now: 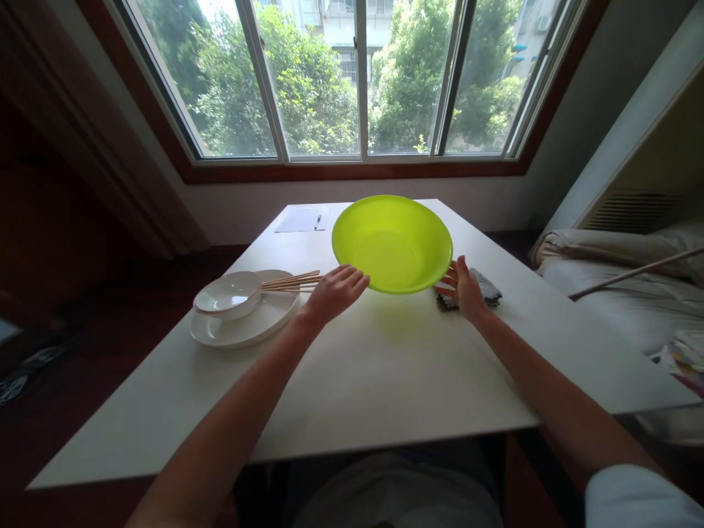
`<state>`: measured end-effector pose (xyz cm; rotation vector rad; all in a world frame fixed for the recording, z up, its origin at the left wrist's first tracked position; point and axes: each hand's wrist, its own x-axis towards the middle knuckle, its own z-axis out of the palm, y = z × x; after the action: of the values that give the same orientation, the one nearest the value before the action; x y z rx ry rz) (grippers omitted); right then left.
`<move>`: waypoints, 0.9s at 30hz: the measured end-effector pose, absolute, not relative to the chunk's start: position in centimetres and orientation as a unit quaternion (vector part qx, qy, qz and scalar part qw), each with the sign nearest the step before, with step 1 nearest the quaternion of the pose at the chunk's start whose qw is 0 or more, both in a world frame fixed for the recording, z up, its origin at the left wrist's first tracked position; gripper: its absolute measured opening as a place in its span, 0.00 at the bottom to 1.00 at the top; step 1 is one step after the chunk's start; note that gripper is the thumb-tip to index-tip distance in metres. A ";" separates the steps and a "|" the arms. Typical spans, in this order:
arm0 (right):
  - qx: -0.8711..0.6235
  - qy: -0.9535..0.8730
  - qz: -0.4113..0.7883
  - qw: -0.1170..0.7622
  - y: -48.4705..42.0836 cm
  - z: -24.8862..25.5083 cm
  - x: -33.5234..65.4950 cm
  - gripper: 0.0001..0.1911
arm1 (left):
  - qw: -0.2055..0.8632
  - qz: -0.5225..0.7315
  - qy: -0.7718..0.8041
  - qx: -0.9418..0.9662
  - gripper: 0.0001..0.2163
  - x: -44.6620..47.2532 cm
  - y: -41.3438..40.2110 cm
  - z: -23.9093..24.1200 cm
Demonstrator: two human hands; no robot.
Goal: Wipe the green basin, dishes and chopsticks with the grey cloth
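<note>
Steadying a lime-green basin at its rim, a person seen from the room works with both bare hands above a white tabletop. The basin occupies the middle of the arrangement, toward the far edge, its hollow facing up and a faint green tint lying on the white surface just below its near rim. The left hand, palm down, grasps the near-left rim with its fingers bent together over the edge. The right hand stands at the right side, thumb upward and fingers spread along the outer wall; because the wall hides part of them, it cannot be told whether they grip or merely brace. To the left, a white bowl rests on an oval plate, with a bundle of chopsticks extending from beside the bowl toward the left wrist. A folded gray cloth lies just behind the right hand; a sheet of paper and a pen lie farther back. Good handling here would keep both holds equally firm at opposite sides of the rim, the basin level, the left forearm clear of the chopsticks, and the right fingers free of the cloth.
</note>
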<state>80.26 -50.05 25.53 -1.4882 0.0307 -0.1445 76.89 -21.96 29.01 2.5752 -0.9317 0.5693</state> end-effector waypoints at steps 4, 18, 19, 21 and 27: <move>-0.696 -0.013 -0.073 0.714 -49.9 26.0 79.5 0.25 | 0.227 0.184 -0.341 0.893 0.11 75.8 -21.7 27.6; -0.522 0.040 -0.018 0.852 -47.8 25.0 79.2 0.19 | 0.047 0.402 -0.339 0.849 0.17 75.9 -20.2 25.6; -0.517 0.039 -0.024 0.855 -47.8 24.9 79.3 0.19 | 0.091 0.406 -0.319 0.851 0.20 75.8 -20.2 25.6; -0.512 0.042 -0.037 0.857 -47.9 24.7 79.5 0.19 | 0.207 0.413 -0.278 0.842 0.27 75.6 -20.5 25.5; -0.504 0.032 -0.065 0.861 -47.6 24.4 79.6 0.22 | 0.641 0.239 -0.058 0.727 0.32 76.0 -21.9 24.4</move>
<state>79.58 -47.62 24.40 -1.0577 0.0677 -0.1364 75.97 -21.94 24.44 1.6581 -0.1318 0.5455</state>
